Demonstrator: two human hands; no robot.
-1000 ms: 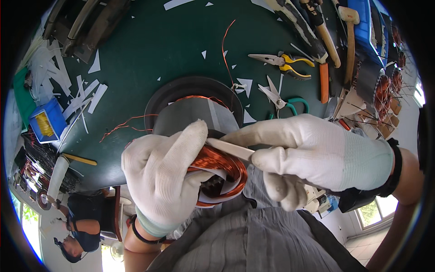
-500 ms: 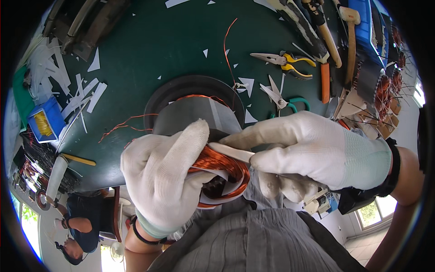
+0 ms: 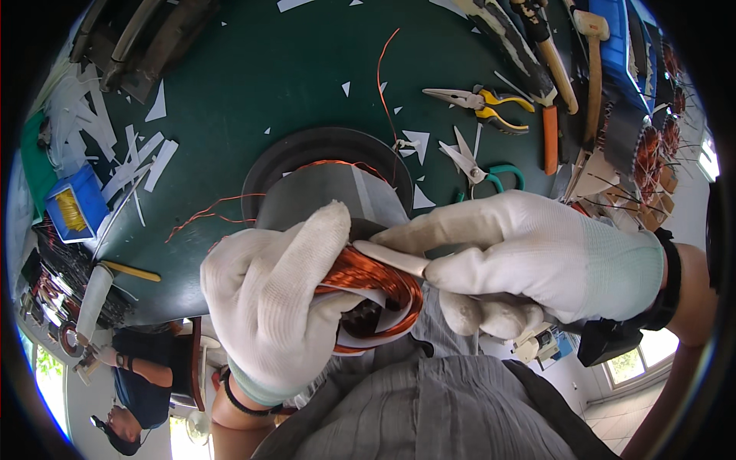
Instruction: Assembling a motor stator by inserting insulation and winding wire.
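Stator (image 3: 310, 193) sits on the black disc (image 3: 261, 175), coil (image 3: 376, 268) toward the wearer. Left hand (image 3: 272, 307) wraps the coil: index laid along its top, thumb in at the bore, other fingers curled. Right hand (image 3: 510, 257) pinches a pale slip tool (image 3: 392, 258) between thumb and index, remaining fingers bent below; tool lies against the coil's upper rim.

Edges: bench (image 3: 253, 84) near edge shows left of the stator, then runs behind the left hand. Widest bench stretch is beyond the stator, dotted with paper scraps. Wearer's apron (image 3: 414, 406) is just below the coil, so it's tight on that side.

In the way: loose leads (image 3: 207, 215) stick out left of the stator; one long wire (image 3: 381, 77) stands off beyond it. Scissors (image 3: 471, 163) right of the stator, close past the right hand; pliers (image 3: 479, 103) farther out, mallet (image 3: 592, 69) far right. Paper strips (image 3: 159, 165) and blue box (image 3: 78, 203) well left.
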